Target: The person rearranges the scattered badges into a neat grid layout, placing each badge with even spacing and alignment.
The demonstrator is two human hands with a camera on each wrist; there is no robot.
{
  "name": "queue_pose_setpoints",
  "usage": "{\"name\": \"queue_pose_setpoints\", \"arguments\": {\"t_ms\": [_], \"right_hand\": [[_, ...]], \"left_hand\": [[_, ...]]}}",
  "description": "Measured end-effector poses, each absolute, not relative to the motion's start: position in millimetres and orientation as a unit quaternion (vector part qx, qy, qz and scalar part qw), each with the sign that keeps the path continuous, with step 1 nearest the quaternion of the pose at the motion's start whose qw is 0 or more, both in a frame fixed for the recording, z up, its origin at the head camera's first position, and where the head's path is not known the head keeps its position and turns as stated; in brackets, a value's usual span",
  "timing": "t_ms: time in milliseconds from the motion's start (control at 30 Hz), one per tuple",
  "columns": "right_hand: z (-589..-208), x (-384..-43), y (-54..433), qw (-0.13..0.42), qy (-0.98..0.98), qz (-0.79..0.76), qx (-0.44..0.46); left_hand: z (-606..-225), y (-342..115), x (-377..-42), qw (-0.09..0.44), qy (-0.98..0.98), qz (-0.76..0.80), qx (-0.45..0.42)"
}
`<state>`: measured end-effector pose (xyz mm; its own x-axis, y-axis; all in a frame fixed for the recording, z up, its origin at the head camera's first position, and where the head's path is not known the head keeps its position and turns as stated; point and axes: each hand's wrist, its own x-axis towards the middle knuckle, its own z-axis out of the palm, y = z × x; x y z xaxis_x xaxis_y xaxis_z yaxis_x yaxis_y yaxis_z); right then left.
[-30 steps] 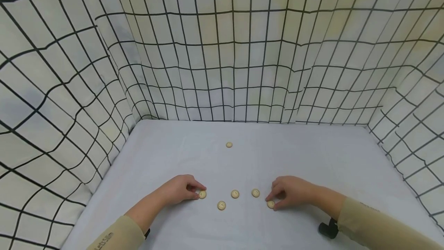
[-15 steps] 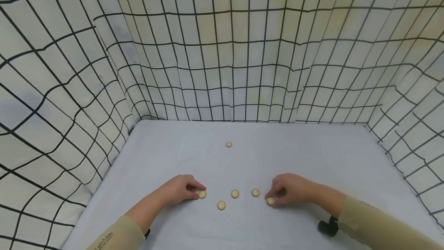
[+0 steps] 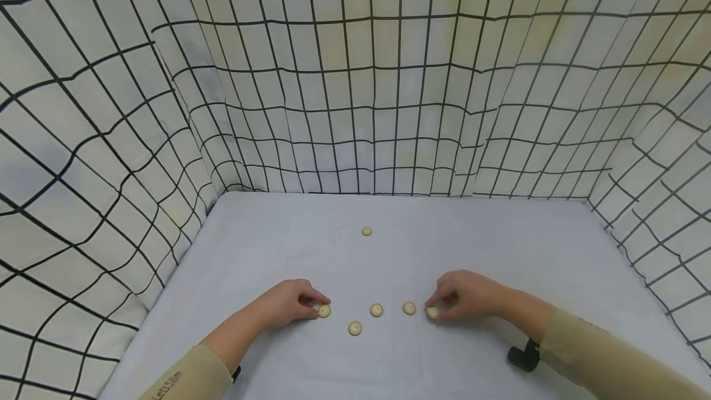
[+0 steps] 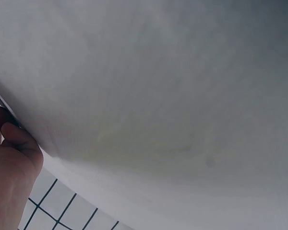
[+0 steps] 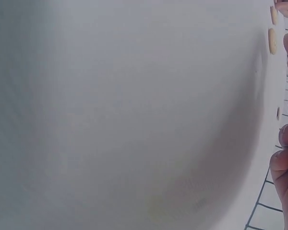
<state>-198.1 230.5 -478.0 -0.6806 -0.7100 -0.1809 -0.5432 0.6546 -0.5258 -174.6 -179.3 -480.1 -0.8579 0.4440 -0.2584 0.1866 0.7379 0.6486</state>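
Note:
On the white-covered table, round beige buttons with small holes lie flat. My left hand pinches one button between thumb and index finger at the left end of the group. At the right end, my right hand has another button between its thumb and index finger. Between the hands are a button close to the right fingertips, a middle button, and a nearer button. In the left wrist view the left hand shows only at the edge, its button hidden.
A single button lies farther back on the table. White walls with a black grid rise behind the table and at both sides. A black device hangs at the right wrist, below the sleeve.
My right hand has slid its button away from me, towards the back, until it sits nearly level with the button beside it. The left hand and the other buttons stay put.

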Motion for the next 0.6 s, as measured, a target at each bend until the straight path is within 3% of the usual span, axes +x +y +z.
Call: {"name": "queue_pose_setpoints", "arguments": {"t_ms": [600], "right_hand": [[-475.3, -219.6, 225.5, 0.162, 0.905, -0.209, -0.334]], "left_hand": [[-481.7, -181.2, -176.2, 0.210, 0.911, 0.315, 0.166]]}}
